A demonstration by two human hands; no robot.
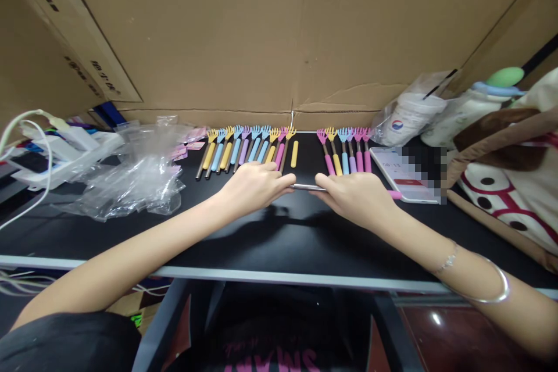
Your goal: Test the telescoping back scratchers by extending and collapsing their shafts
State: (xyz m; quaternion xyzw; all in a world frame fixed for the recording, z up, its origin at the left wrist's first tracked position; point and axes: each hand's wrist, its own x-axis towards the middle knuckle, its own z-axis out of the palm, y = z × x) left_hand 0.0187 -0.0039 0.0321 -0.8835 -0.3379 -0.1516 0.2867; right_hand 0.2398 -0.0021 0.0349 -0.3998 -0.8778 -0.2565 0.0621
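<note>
My left hand [255,186] and my right hand [355,196] meet over the black table [270,238], fingers closed on the two ends of a thin metal back-scratcher rod [307,187]. Its pink grip [394,194] sticks out past my right hand. Behind my left hand lies a row of several pastel back scratchers [244,150] with hand-shaped heads, plus a loose yellow grip [294,153]. A second, shorter row of scratchers [346,151] lies behind my right hand.
Crumpled clear plastic bags [135,177] and white cables [26,145] lie at left. A phone [403,174], a bagged cup [407,119], a bottle [475,104] and a cloth bag [510,180] stand at right. Cardboard walls [279,35] close the back.
</note>
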